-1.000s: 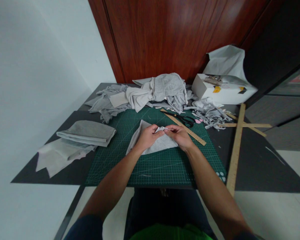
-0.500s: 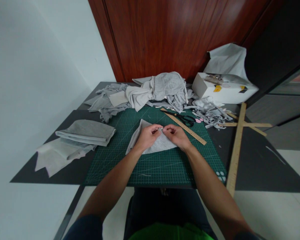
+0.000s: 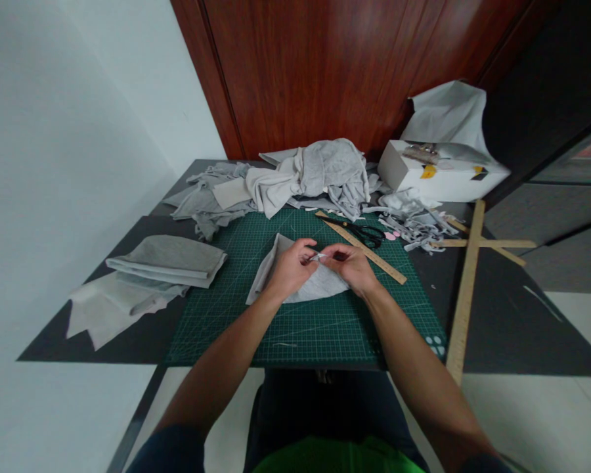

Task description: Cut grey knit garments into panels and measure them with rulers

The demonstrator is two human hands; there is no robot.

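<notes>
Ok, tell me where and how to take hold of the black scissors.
Best by the handle loops, probably from the right: the black scissors lie with the loops to the right and the blades pointing left. The right hand is nearer, but would first need to release the gray cloth.

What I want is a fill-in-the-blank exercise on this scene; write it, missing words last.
The left hand and right hand hold light grey fabric over a ____ gridded cutting mat.
A folded grey cloth bundle lies at the mat's ____ edge, as pictured.
Slim scissors with ____ handles lie by a thin wooden ruler.
Missing words: green; left; black.
</notes>
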